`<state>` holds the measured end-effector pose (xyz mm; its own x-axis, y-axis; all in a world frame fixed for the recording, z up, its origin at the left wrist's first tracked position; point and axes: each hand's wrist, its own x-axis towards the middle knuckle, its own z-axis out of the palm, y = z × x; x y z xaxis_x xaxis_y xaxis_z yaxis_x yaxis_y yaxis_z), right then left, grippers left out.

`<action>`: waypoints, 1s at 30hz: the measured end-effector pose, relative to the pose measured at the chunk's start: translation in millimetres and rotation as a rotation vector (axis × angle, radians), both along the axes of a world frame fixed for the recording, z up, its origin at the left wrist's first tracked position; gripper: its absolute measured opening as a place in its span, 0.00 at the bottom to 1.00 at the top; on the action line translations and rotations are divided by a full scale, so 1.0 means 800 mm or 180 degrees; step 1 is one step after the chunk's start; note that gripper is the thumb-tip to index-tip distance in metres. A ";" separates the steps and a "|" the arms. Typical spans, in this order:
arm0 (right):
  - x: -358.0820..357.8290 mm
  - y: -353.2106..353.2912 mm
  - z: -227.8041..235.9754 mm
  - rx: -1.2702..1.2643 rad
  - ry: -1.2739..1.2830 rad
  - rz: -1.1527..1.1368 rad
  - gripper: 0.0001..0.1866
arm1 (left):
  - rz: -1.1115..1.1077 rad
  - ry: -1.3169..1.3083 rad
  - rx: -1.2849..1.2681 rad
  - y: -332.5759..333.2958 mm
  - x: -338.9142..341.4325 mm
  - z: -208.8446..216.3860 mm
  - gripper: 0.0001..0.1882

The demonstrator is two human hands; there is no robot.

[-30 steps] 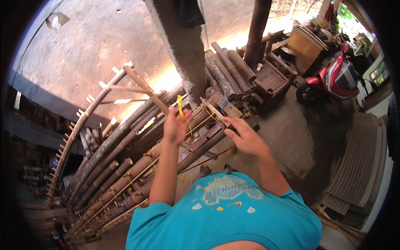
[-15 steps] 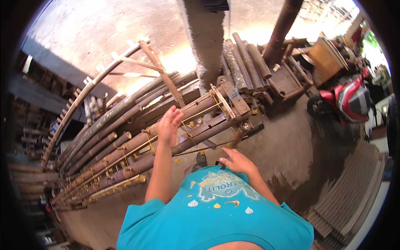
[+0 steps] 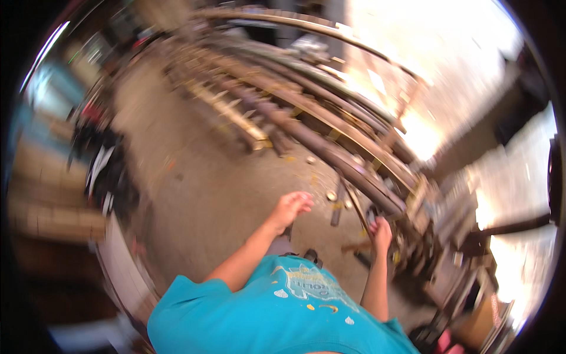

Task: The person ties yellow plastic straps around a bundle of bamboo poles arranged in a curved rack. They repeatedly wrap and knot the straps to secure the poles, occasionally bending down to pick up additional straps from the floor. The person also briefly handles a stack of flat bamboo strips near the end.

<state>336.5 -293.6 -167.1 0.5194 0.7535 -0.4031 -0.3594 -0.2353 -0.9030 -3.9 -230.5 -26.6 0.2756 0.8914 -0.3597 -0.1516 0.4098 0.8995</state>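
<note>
My left hand (image 3: 292, 207) hovers over the concrete floor in front of my body, fingers loosely bent and apart, with nothing seen in it. My right hand (image 3: 381, 232) is raised at the right with its fingers curled, close to the near end of a long bamboo frame (image 3: 330, 148). A thin dark stick (image 3: 354, 200) ends beside that hand in the picture; blur hides whether they touch. The frame's thick brown poles run from the far left toward the right, with yellow ties along them.
Bamboo poles (image 3: 348, 97) lie behind the frame. A curved wooden rail (image 3: 306, 25) stands beyond them. A concrete post (image 3: 492, 133) rises at the right, near stacked wood pieces (image 3: 442, 259). Dark and white objects (image 3: 106, 159) line the left side. Small round items (image 3: 331, 195) dot the floor.
The view has swung left, so the bamboo frame now slants the other way and the picture is blurred. My left hand has lowered; my right hand has risen and its fingers have curled.
</note>
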 end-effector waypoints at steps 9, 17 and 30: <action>-0.010 0.063 -0.054 -0.0171 0.0115 -0.0464 0.18 | 0.1336 0.1109 0.0615 -0.181 -0.220 -0.027 0.18; -0.365 0.070 -0.087 -0.0400 0.0128 0.0981 0.19 | 0.2304 0.1992 0.0454 -0.400 -0.399 -0.023 0.12; -0.994 -0.278 -0.019 0.1810 -0.2397 0.8032 0.23 | 0.5268 0.2872 -0.0722 -0.796 -0.600 -0.042 0.21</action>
<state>-458.4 -515.6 -182.3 -0.9170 -0.1776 -0.3572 0.1851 0.6039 -0.7753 -483.6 -867.6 -60.0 -0.9985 -0.0518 -0.0202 -0.0423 0.4709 0.8811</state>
